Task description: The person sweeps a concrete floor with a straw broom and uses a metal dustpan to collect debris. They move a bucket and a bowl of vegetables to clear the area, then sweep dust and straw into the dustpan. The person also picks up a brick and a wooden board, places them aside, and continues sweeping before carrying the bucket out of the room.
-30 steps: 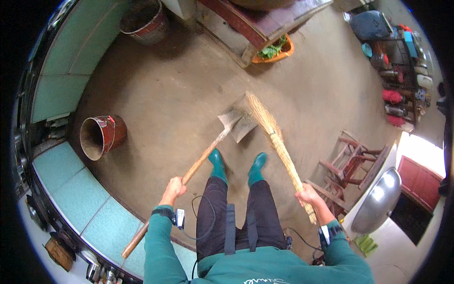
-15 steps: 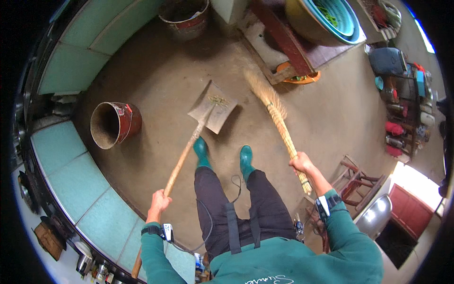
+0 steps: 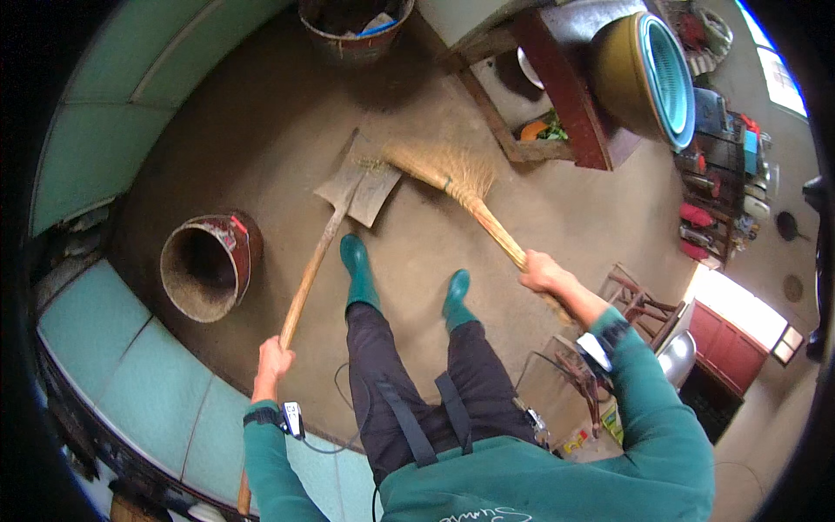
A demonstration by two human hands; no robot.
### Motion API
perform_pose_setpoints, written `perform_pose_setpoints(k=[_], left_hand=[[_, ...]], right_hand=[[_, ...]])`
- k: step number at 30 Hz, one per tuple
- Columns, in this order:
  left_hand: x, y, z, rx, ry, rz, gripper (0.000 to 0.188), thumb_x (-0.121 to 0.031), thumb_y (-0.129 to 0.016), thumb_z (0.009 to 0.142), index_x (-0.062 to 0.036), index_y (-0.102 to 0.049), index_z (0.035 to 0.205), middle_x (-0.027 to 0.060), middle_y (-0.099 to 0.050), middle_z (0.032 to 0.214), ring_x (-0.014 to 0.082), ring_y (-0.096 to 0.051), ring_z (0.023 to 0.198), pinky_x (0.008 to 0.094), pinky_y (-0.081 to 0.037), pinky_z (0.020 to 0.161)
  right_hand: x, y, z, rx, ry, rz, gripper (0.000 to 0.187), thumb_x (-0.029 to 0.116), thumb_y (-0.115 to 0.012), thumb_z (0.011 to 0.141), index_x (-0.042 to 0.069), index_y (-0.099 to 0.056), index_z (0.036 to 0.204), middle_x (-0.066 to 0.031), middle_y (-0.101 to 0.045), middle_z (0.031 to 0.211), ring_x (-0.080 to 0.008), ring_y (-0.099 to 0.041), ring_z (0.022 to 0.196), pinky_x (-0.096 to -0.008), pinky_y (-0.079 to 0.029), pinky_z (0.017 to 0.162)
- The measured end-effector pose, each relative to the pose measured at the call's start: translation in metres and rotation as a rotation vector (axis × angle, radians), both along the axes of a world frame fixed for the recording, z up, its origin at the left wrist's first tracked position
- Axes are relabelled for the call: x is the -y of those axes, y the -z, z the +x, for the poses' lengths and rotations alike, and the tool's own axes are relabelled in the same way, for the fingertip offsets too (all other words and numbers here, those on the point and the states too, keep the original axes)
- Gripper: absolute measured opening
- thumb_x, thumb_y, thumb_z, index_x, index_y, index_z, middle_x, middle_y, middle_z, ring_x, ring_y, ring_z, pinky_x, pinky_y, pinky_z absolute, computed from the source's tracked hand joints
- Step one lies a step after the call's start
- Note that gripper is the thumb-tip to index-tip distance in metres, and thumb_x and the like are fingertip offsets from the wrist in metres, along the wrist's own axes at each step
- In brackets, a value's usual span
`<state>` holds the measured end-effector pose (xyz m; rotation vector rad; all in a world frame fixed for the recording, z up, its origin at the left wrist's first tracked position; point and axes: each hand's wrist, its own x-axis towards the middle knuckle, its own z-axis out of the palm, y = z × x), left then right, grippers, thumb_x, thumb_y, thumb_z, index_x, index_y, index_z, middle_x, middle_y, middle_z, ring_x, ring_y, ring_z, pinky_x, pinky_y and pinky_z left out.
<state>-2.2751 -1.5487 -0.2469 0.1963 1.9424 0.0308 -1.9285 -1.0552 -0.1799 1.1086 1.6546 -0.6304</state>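
My left hand is closed round the wooden handle of a shovel, whose flat metal blade lies on the floor ahead of my boots. My right hand grips the handle of a straw broom. The broom's bristles reach left to the shovel's far right edge, touching or overlapping it. A small heap of plant scraps lies at that edge, partly behind the bristles. To the left stands a red bucket with its mouth toward me, dirty inside.
Green-tiled cabinets run along the left. Another bucket holding rubbish stands at the far side. At the far right a low table carries a large basin with a blue basket. A wooden chair and a crowded shelf are on the right.
The broom has swung left, its bristles moving from beside the low table to the shovel's edge. My right hand has moved slightly forward. The view has shifted a little.
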Motion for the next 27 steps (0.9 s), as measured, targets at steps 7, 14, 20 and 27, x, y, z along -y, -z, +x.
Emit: perform_pose_setpoints(k=[7, 14, 20, 27], left_hand=[[0.001, 0.006, -0.016, 0.029, -0.045, -0.020, 0.034, -0.011, -0.069, 0.069, 0.0042, -0.062, 0.099, 0.0255, -0.065, 0.091, 0.0370, -0.065, 0.091, 0.0426, -0.050, 0.081], [0.002, 0.009, -0.036, 0.046, -0.021, -0.034, 0.033, -0.011, -0.068, 0.068, 0.0033, -0.062, 0.097, 0.0240, -0.066, 0.089, 0.0357, -0.066, 0.088, 0.0424, -0.051, 0.077], [-0.020, -0.022, -0.060, 0.046, -0.006, 0.018, 0.023, -0.004, -0.063, 0.072, 0.0005, -0.059, 0.094, 0.0075, -0.057, 0.061, 0.0160, -0.054, 0.045, 0.0327, -0.042, 0.037], [-0.024, -0.145, -0.075, 0.106, -0.231, -0.027, 0.021, 0.002, -0.061, 0.072, 0.0007, -0.061, 0.093, 0.0068, -0.056, 0.060, 0.0139, -0.053, 0.046, 0.0317, -0.040, 0.037]], right_hand=[[-0.054, -0.002, -0.060, -0.113, 0.491, -0.029, 0.014, 0.009, -0.064, 0.069, -0.003, -0.059, 0.074, -0.0145, -0.063, 0.062, -0.0212, -0.065, 0.055, -0.0348, -0.051, 0.048], [-0.001, 0.064, -0.121, -0.029, -0.028, 0.147, 0.034, 0.013, -0.059, 0.080, 0.001, -0.061, 0.112, -0.0212, -0.067, 0.100, -0.0339, -0.065, 0.101, -0.0428, -0.053, 0.083], [-0.013, -0.072, 0.016, -0.077, -0.105, 0.209, 0.029, 0.009, -0.060, 0.075, 0.001, -0.055, 0.102, -0.0242, -0.064, 0.096, -0.0401, -0.064, 0.092, -0.0491, -0.052, 0.079], [0.050, -0.140, 0.091, -0.104, 0.578, 0.143, 0.026, 0.010, -0.066, 0.074, -0.004, -0.057, 0.094, -0.0179, -0.064, 0.069, -0.0275, -0.064, 0.054, -0.0400, -0.052, 0.049]])
